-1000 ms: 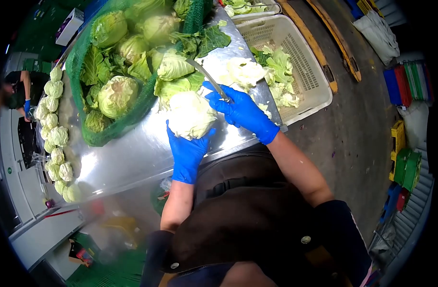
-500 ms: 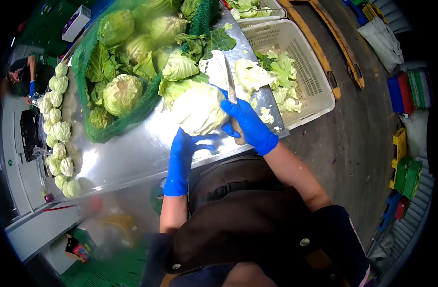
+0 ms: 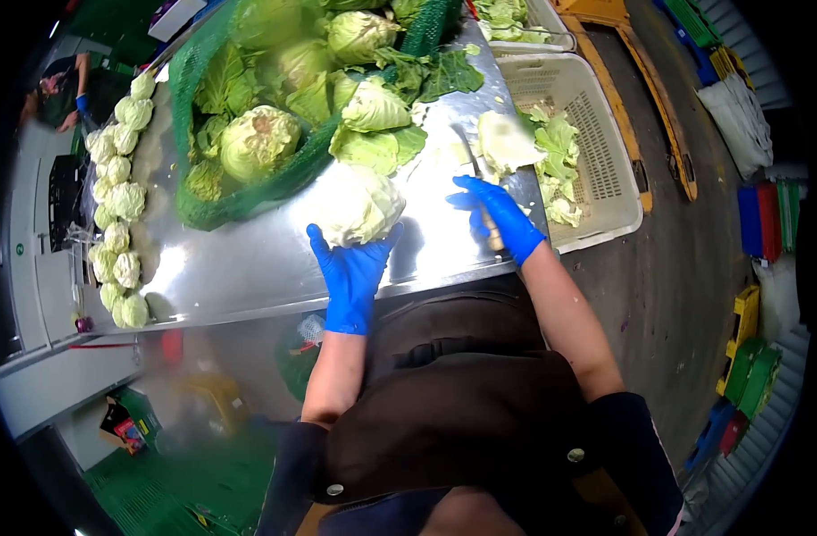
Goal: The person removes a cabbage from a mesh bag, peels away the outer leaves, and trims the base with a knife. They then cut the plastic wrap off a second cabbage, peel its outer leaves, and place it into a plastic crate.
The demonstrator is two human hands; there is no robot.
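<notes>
My left hand (image 3: 353, 281) cups a trimmed pale cabbage (image 3: 359, 207) from below, its thumb and fingers around the near side. A knife lies under my right hand (image 3: 505, 219), its wooden handle (image 3: 493, 234) against the palm and its blade pointing away, low over the metal table. The fingers of that hand are partly stretched, so the hold looks loose. Just beyond the cabbage are another cabbage (image 3: 375, 107) and loose green leaves (image 3: 377, 152). Cut pale leaves (image 3: 508, 143) lie past the blade, at the table's right side.
A green net bag (image 3: 190, 134) of cabbages covers the table's far part. Trimmed cabbages (image 3: 125, 201) line the left edge. A white crate (image 3: 609, 192) with leaf scraps stands right, beside a yellow pallet-truck fork (image 3: 654, 98). Another person (image 3: 60, 85) is at far left.
The right hand with the knife has moved right, away from the cabbage, and its fingers have loosened. My left hand has closed around the cabbage's near side. The view has shifted slightly.
</notes>
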